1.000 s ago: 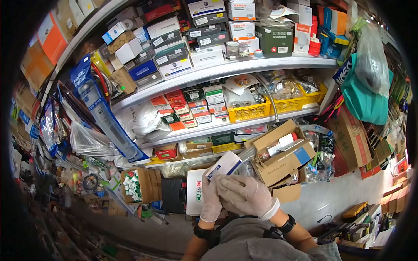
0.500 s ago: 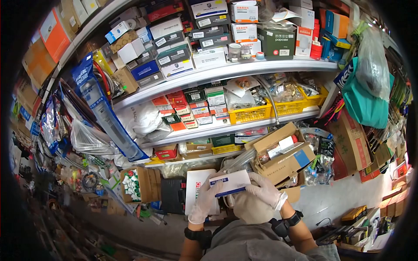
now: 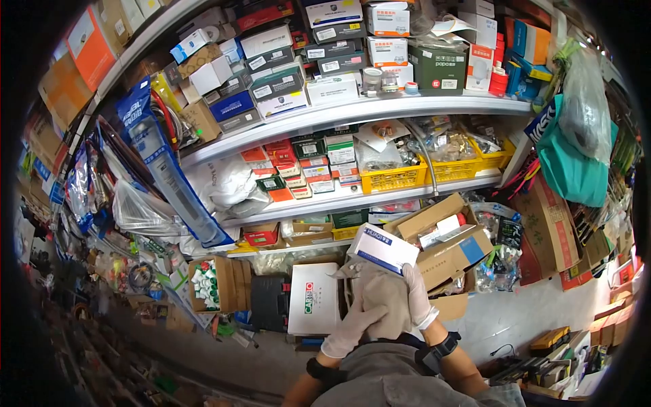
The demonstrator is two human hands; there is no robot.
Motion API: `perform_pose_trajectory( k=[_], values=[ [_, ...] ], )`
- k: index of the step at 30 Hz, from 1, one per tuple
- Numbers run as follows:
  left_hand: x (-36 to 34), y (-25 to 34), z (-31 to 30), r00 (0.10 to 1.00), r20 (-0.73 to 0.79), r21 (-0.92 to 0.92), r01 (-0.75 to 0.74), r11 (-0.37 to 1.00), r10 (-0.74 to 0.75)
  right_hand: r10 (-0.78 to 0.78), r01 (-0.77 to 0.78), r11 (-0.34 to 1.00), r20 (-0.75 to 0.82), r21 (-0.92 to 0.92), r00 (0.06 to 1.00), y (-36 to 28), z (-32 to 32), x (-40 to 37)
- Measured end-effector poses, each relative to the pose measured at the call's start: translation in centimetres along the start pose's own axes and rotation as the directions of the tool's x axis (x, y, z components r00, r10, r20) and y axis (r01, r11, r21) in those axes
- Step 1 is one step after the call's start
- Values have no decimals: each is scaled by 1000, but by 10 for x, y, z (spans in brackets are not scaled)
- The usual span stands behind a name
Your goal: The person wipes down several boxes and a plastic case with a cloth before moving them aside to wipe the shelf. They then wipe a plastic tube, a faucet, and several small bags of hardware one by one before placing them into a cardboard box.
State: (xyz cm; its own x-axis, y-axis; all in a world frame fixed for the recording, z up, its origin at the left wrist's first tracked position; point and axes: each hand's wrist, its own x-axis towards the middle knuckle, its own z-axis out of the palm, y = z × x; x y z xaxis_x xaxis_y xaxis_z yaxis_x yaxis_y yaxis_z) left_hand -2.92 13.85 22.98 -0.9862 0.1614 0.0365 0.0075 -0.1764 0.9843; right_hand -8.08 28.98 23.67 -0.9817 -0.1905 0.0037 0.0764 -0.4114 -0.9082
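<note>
My right hand (image 3: 419,298), in a pale translucent glove, grips the lower right end of a small white box (image 3: 385,249) with a blue printed band. The box is tilted, held out in front of the lower shelf. My left hand (image 3: 354,325), gloved too, is off the box. It lies against beige-grey fabric (image 3: 385,298) with thumb and fingers apart, and no object shows in it. Just left of it lies a white flat box (image 3: 317,298) with a red and green label. The right palm is partly hidden.
An opened cardboard box (image 3: 451,254) stands close to my right hand. Above, a white shelf (image 3: 366,112) carries stacked boxes, and yellow baskets (image 3: 400,180) sit on the one below. At left are a black case (image 3: 269,302) and a carton of white-and-green fittings (image 3: 213,285).
The white-and-blue box has moved forward, away from my body, and tilted in my right hand. My left hand has let go of it and come down onto the fabric.
</note>
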Motion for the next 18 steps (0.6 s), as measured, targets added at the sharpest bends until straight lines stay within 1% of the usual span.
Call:
perform_pose_trajectory(
  k=[1, 2, 4, 5, 6, 8, 9, 10, 11, 12, 13, 14, 15, 16, 17, 18],
  values=[
    [1, -8, 2, 990, -48, -123, 124, 985, -131, -60, 60, 998, -7, -33, 998, -2, 2, 1],
    [3, -11, -2, 990, -48, -124, 123, 985, -130, -61, 61, 998, -6, -33, 998, -1, 2, 1],
    [8, -9, -5, 980, -86, -209, 160, 965, -181, -107, 106, 981, 3, -162, 994, 1, -1, 2],
    [8, -8, -3, 975, -143, -253, 128, 959, -168, -109, 106, 979, -9, -172, 994, 1, -1, 2],
    [7, -2, -2, 976, -142, -252, 128, 959, -167, -111, 108, 979, -9, -172, 994, 1, 0, 2],
    [6, 11, -7, 976, -152, -219, 118, 969, -153, -117, 111, 990, -80, -86, 990, 2, 3, 2],
    [5, 12, -11, 976, -152, -218, 118, 969, -153, -135, 130, 990, -78, -61, 988, -1, 2, 4],
    [3, 12, -15, 971, -173, -318, 103, 942, -164, -151, 149, 988, -77, -37, 985, -4, -1, 8],
    [2, 13, -17, 965, -193, -415, 83, 906, -177, -133, 129, 990, -93, -50, 987, 3, -13, 14],
    [1, 17, -18, 982, -191, -200, -40, 979, 1, -134, 130, 990, -90, -50, 987, -1, -19, 16],
    [-1, 22, -19, 966, -184, 18, -180, 984, 180, -46, 44, 999, -67, -27, 997, -6, -24, 17],
    [-2, 5, -34, 970, -134, 63, -195, 979, 202, 43, -43, 999, -42, -7, 998, -10, -26, 18],
    [-1, 7, -38, 972, -85, 108, -212, 971, 221, 24, -23, 1000, -77, 13, 997, -13, -22, 21],
    [-3, 8, -36, 971, -88, 108, -213, 971, 223, 24, -24, 1000, -74, 12, 997, -14, -23, 26],
    [-5, 12, -31, 983, -163, -110, -106, 988, 87, 43, -39, 998, -96, 42, 994, -14, -25, 32],
    [-6, 18, -27, 977, -205, -329, -10, 944, -61, 63, -55, 996, -117, 73, 991, -16, -27, 38]
  ],
)
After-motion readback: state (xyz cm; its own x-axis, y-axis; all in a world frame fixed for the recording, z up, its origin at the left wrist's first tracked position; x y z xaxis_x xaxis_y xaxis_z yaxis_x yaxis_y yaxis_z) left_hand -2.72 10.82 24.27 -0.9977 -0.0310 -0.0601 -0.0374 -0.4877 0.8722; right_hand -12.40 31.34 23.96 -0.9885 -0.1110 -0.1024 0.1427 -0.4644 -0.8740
